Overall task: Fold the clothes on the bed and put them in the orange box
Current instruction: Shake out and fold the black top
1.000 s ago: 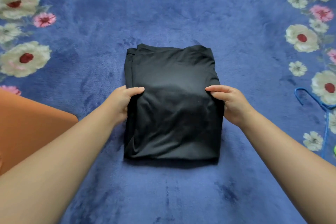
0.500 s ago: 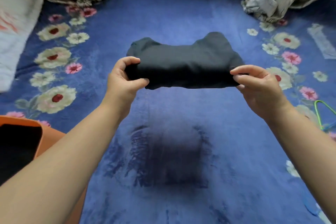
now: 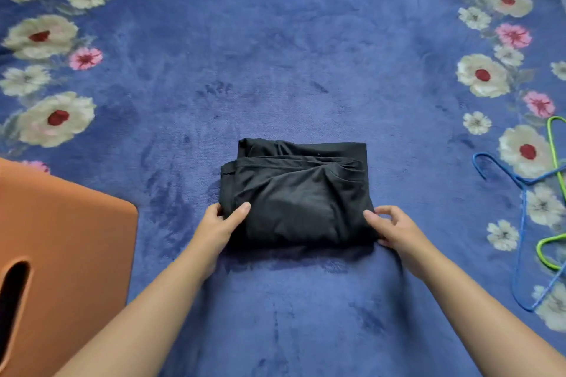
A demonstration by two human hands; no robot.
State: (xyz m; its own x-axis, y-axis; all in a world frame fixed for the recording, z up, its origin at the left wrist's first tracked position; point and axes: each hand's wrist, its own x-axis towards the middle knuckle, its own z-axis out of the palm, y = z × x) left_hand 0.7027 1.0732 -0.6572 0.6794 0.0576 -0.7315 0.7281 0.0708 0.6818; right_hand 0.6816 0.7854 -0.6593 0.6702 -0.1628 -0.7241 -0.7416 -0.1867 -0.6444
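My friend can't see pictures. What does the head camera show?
Two bare hands, left hand and right hand, grip the near corners of a folded black garment lying on a blue flowered blanket. An orange box stands at left; wire hangers lie at right.

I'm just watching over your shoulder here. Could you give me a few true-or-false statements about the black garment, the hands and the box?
1. The black garment lies folded on the blue blanket. True.
2. It is already inside the orange box. False: it lies on the blanket, to the right of the box.
3. The left hand and the right hand each hold a near corner of it. True.
4. The blue hanger lies on top of the garment. False: it lies apart, far to the right.
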